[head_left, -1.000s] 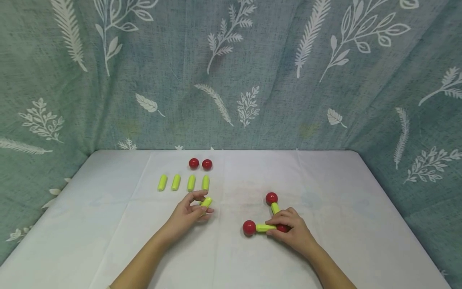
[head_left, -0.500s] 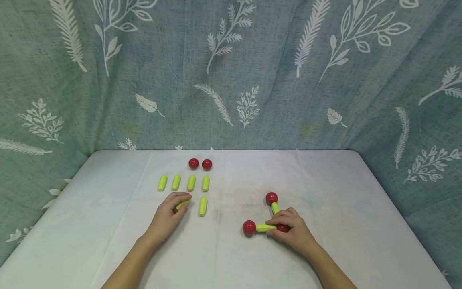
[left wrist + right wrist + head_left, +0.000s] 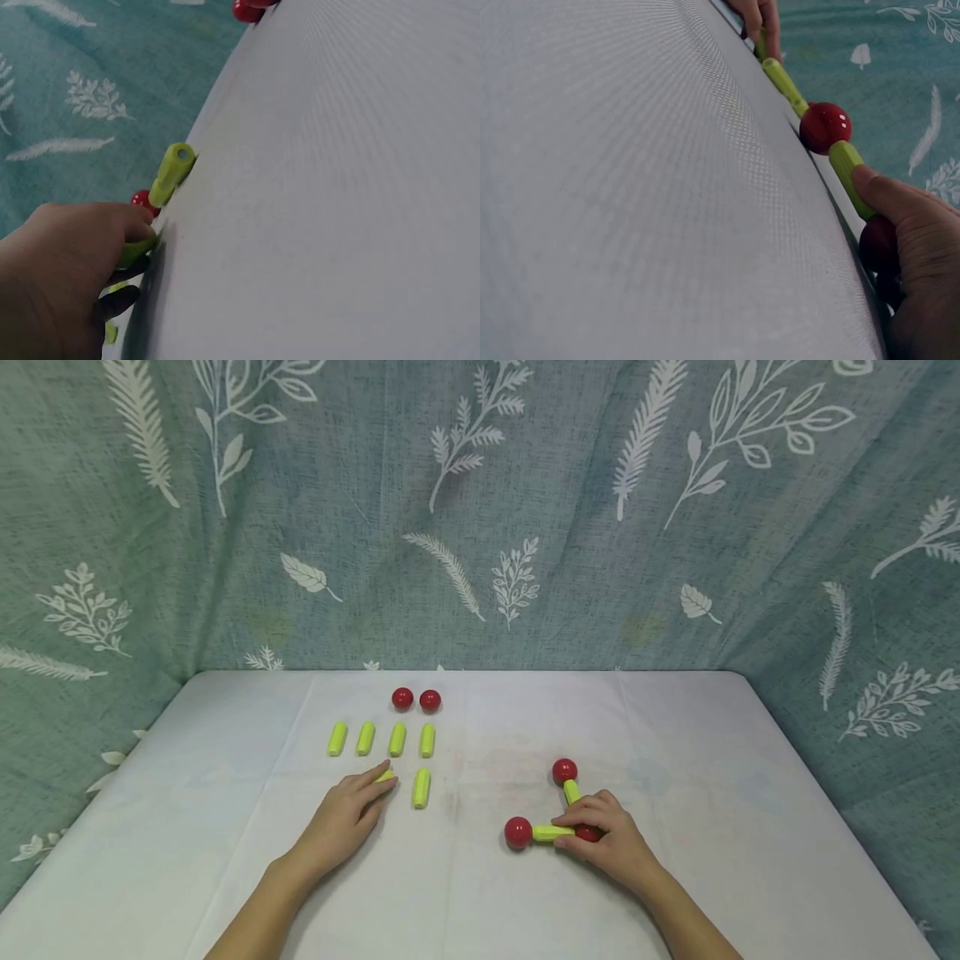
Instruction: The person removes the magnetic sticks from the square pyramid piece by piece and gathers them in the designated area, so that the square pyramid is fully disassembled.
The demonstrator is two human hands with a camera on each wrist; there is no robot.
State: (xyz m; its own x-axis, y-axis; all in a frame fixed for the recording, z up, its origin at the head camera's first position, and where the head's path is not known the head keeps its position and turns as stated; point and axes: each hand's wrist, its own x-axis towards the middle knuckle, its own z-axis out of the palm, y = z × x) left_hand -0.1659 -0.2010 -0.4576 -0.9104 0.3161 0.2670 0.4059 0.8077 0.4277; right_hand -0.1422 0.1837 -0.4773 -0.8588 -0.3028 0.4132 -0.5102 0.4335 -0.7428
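Note:
In the head view my left hand rests its fingers on a yellow-green magnetic rod, partly hidden beneath them; the thumb lies apart from it. Just right of that hand is another magnetic rod, whose round grey end faces the left wrist view. My right hand grips a joined piece where a magnetic rod meets a red ball. That rod bears a red ball on its left end. A second rod of the piece angles away to a red ball.
Behind the left hand several yellow-green rods lie in a row. Two loose red balls, a left one and a right one, sit beyond them. A white cloth covers the table, and a green leaf-patterned curtain hangs behind.
My left hand has set down one rod, moved left to another, first gripped it and then straightened its fingers over it. The right hand has stayed put on the joined piece.

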